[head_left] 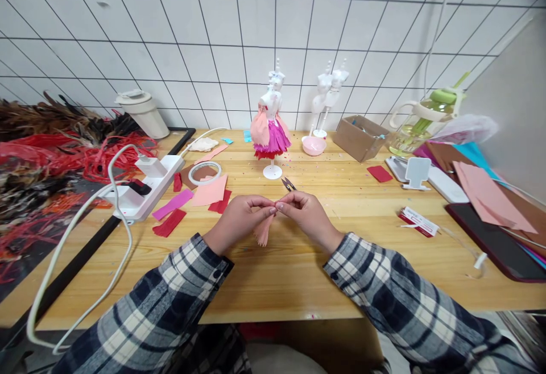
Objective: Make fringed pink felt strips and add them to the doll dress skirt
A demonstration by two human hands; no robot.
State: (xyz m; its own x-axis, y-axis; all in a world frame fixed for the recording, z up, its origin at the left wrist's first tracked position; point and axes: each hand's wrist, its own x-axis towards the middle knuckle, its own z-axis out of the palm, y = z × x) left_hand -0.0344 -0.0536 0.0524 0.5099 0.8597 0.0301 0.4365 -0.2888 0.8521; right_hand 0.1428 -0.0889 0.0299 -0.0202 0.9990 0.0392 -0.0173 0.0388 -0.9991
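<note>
Both hands meet over the middle of the table, fingertips touching. My left hand (245, 217) pinches the gathered top of a strip of peach crepe paper (263, 232), whose fringed lower edge hangs below the fingers. Thumb and forefinger of my right hand (305, 215) pinch the same gathered end, close to the left fingertips. Just beyond the hands lie small thread snips (289, 184), partly hidden. Behind them a white miniature dress form (273, 101) stands upright, dressed in a peach, magenta and red paper skirt (273, 138).
Left are paper pieces (173, 204), a tape roll (205, 174), a power strip (149, 192) and a white cup (143, 113). Toward the back right stand two bare dress forms (328, 92), a pink bowl (314, 145), a cardboard box (360, 138) and a jug (416, 124).
</note>
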